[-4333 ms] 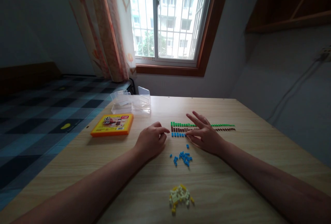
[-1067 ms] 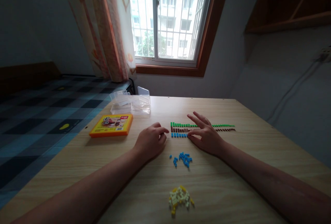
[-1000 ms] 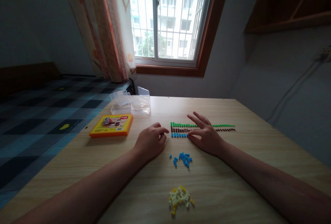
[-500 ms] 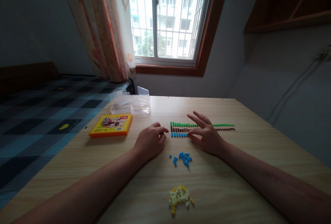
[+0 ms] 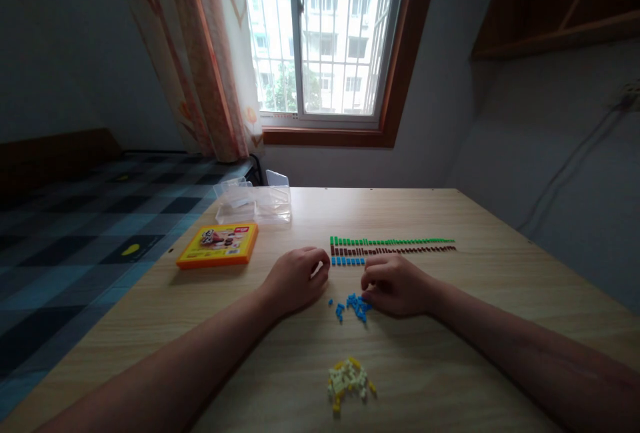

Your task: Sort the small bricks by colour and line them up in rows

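Observation:
My left hand (image 5: 297, 280) rests on the table with its fingers curled together and nothing visible in them. Its fingertips are beside the left end of a short row of blue bricks (image 5: 349, 262). Above that row run a longer line of brown bricks (image 5: 390, 251) and one of green bricks (image 5: 390, 242). My right hand (image 5: 400, 285) is just below the rows, fingers bent. Its thumb and index fingertips are slightly apart at the right edge of a loose pile of blue bricks (image 5: 356, 306), part of which the hand hides.
A pile of cream and yellow bricks (image 5: 350, 380) lies nearer me. To the left are an orange-yellow box (image 5: 219, 245) and clear plastic containers (image 5: 255, 205) at the far edge of the wooden table (image 5: 450, 366). A bed (image 5: 100, 220) stands left.
My right hand has drawn back from the blue row to the loose blue pile, its raised fingers now bent in. My left hand's fingers have curled more, near the same spot.

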Tool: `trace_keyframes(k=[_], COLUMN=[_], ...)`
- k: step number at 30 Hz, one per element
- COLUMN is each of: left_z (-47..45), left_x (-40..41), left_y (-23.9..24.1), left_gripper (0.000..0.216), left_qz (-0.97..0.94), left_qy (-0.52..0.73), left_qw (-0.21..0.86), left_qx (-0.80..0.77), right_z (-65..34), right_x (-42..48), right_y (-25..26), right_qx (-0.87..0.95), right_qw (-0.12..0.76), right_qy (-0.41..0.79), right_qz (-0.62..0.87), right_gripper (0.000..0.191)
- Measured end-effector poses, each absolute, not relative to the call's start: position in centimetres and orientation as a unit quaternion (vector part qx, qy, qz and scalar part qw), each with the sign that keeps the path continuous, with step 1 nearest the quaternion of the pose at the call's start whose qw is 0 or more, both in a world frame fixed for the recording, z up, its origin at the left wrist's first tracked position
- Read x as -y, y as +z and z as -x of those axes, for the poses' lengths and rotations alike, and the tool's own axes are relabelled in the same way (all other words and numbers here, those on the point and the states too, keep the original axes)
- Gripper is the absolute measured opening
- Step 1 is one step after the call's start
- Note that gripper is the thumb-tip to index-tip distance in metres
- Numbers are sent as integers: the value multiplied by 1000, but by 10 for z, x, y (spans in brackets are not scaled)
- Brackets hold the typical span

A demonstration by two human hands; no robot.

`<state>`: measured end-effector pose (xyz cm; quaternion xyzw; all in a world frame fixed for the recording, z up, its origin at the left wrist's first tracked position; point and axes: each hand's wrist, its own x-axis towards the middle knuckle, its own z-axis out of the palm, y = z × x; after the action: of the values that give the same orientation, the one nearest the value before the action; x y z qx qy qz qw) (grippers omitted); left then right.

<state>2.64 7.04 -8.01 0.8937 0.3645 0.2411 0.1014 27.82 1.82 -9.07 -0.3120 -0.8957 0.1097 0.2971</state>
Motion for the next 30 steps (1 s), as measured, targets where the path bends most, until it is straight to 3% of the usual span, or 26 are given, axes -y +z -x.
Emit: trace_keyframes(k=[30], left_z=[-28], left_x=[-74], left_y=[-78], left_gripper=[13], left_qz=[-872], left_qy=[250], left_qw=[125], left_qx=[-403], right_z=[-277], right_x=[-22], right_y=[-96], right_qx=[870], right_qw=[300], right_qy=[87], right_qz=[382], right_gripper=[6])
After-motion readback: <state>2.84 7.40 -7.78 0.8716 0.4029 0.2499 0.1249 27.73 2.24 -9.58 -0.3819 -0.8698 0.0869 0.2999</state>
